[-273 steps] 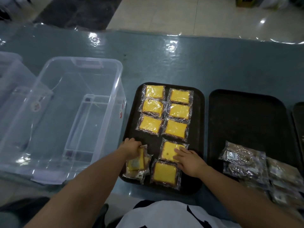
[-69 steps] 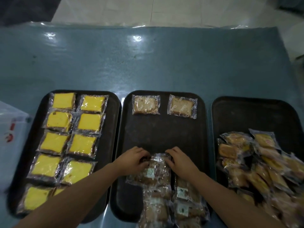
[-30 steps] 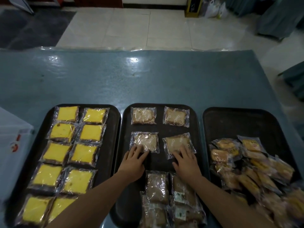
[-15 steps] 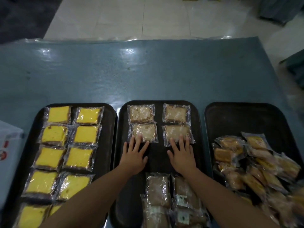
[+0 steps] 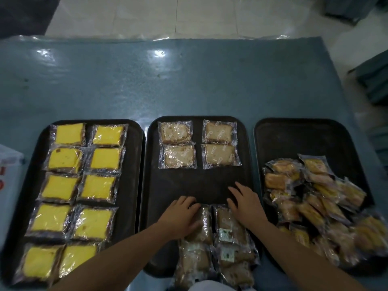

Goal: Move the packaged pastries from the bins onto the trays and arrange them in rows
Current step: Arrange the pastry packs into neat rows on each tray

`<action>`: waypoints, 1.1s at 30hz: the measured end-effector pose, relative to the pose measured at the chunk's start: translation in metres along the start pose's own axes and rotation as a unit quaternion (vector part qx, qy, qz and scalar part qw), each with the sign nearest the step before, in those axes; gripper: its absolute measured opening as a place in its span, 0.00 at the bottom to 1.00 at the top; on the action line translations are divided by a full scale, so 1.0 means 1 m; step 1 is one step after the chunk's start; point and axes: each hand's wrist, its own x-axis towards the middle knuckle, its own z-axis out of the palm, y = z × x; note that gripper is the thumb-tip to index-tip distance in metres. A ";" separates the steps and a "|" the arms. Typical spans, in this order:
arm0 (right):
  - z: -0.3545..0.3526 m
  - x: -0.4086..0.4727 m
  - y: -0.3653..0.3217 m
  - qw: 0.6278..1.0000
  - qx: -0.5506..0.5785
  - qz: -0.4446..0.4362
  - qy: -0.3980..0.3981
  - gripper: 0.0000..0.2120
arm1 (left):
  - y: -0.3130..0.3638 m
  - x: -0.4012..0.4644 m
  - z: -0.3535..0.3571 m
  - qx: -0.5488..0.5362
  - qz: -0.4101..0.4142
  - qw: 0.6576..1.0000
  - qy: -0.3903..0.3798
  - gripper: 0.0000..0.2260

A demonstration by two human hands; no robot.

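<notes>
Four brown packaged pastries (image 5: 178,156) lie in two rows of two at the far end of the middle black tray (image 5: 199,185). A loose pile of the same brown packets (image 5: 231,235) covers the tray's near end. My left hand (image 5: 180,215) rests on the left packet of that pile, fingers loosely bent at its far edge. My right hand (image 5: 245,204) lies on the right packet with fingers stretched out over the tray. Neither hand lifts anything.
The left tray (image 5: 134,185) holds yellow cake packets (image 5: 96,185) in two neat columns. The right tray (image 5: 304,139) carries a jumbled heap of orange pastry packets (image 5: 315,196). A clear bin's corner (image 5: 8,164) shows at the left edge. The blue table (image 5: 189,80) stretches beyond.
Both hands have drawn back from the second row of brown packets to the pile at the tray's near end. The four arranged packets stay in place.
</notes>
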 end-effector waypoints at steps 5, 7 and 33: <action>0.010 -0.041 0.014 0.999 0.015 0.018 -0.036 0.27 | 0.017 -0.009 -0.002 -0.001 -0.088 0.995 -0.047 0.38; 0.007 -0.048 0.010 0.993 0.066 0.033 -0.091 0.30 | 0.019 -0.010 -0.004 -0.036 -0.142 0.988 -0.049 0.39; -0.026 -0.035 -0.044 0.992 -0.064 -0.080 -0.080 0.20 | -0.039 -0.036 -0.042 -0.161 -0.290 0.928 0.169 0.11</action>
